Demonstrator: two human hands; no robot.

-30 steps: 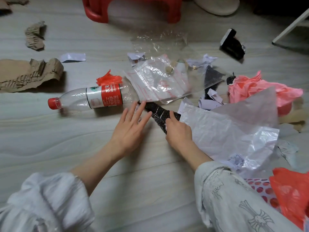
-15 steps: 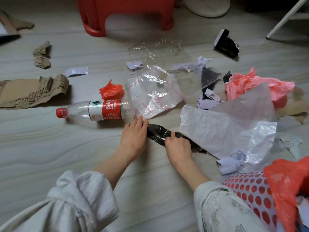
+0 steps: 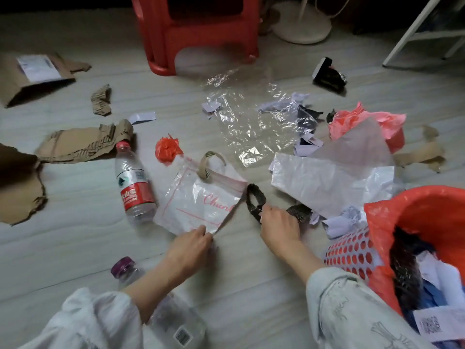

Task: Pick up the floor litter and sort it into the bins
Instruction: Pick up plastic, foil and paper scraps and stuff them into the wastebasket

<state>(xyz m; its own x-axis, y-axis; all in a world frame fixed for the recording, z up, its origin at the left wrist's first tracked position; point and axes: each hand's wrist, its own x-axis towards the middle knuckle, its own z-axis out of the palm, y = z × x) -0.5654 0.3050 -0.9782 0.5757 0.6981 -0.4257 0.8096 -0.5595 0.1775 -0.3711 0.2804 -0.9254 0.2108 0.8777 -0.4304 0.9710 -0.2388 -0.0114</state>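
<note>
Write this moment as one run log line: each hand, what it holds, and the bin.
left hand: pinches printed clear bag corner | right hand: grips black plastic strip | red bin: right, holds litter

bottle (image 3: 134, 183) left of bag (image 3: 201, 200) — bin (image 3: 415, 238) right

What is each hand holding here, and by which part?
The left hand pinches the near corner of the white printed plastic bag. The right hand grips the black plastic strip at its middle, with both ends sticking out.
</note>
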